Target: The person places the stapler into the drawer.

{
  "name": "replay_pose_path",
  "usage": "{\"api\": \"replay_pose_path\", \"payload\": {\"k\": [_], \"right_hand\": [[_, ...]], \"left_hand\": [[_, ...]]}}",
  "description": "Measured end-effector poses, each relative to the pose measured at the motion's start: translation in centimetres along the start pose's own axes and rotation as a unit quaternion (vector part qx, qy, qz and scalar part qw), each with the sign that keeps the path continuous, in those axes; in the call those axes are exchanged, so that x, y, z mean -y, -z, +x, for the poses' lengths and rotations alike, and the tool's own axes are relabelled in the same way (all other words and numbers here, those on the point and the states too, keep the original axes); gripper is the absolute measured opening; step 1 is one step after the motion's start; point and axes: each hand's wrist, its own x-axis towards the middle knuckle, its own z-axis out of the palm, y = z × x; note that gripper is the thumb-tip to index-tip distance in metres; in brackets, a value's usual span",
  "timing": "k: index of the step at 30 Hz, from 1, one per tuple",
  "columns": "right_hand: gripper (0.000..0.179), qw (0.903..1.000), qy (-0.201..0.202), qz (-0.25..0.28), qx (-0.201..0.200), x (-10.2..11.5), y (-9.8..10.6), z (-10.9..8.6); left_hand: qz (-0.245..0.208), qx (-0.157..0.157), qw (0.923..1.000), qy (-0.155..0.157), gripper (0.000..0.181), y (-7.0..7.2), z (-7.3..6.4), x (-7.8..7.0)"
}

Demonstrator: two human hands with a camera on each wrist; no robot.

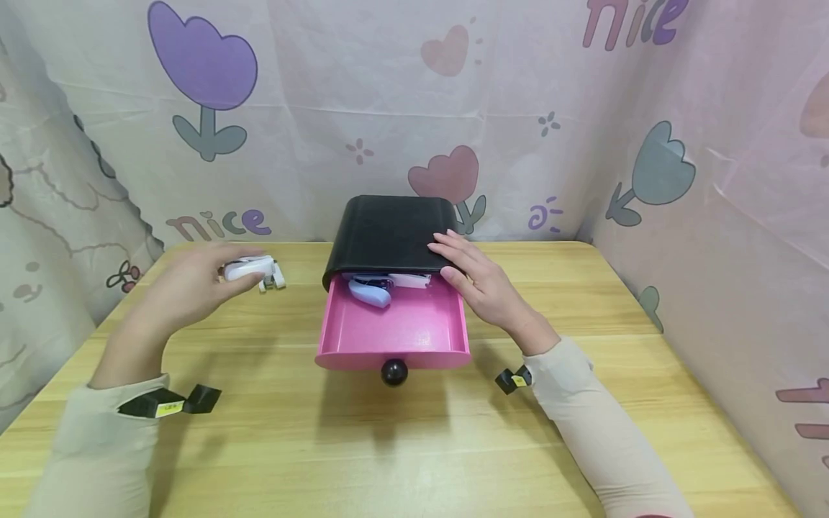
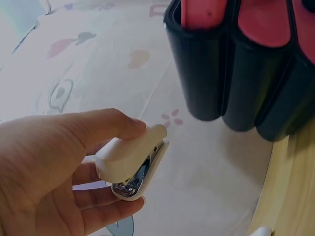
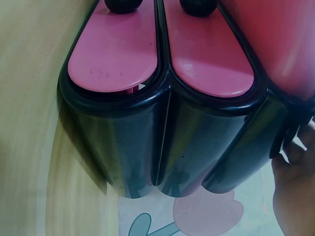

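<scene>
At the left, my left hand [image 1: 188, 284] holds a small white stapler [image 2: 130, 157] between thumb and fingers, above the table; its jaws stand apart in the left wrist view. The black drawer cabinet [image 1: 395, 230] has its top pink drawer [image 1: 395, 334] pulled out. At the back of that drawer lie a light blue stapler [image 1: 370, 293] and a pale pink stapler [image 1: 411, 280], partly under the cabinet's top. My right hand [image 1: 482, 288] rests on the cabinet's upper right edge with its fingers extended over the top.
Two lower pink drawers [image 3: 115, 49] with black knobs are pushed in. A small white thing [image 1: 278, 275] appears just right of the held stapler. The cabinet stands at the back of the wooden table [image 1: 414, 460], near a printed curtain [image 1: 311, 108].
</scene>
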Motion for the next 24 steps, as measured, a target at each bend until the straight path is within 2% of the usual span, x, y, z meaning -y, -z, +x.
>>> {"api": "replay_pose_path", "payload": {"k": [4, 13, 18, 24], "right_hand": [[0.045, 1.0000, 0.002, 0.003, -0.002, 0.1, 0.1, 0.0], [0.046, 1.0000, 0.002, 0.002, -0.003, 0.2, 0.2, 0.0], [0.045, 1.0000, 0.005, 0.003, -0.001, 0.2, 0.1, 0.1], [0.044, 1.0000, 0.000, 0.005, -0.001, 0.1, 0.1, 0.0]], "left_hand": [[-0.020, 0.013, 0.9997, -0.009, 0.043, -0.3, 0.2, -1.1], [-0.027, 0.027, 0.9987, -0.034, 0.040, -1.2, 0.5, -4.3], [-0.027, 0.016, 0.9985, -0.045, 0.037, -1.8, 0.4, -5.4], [-0.038, -0.007, 0.9978, -0.054, 0.038, -1.4, 0.8, -6.6]]}}
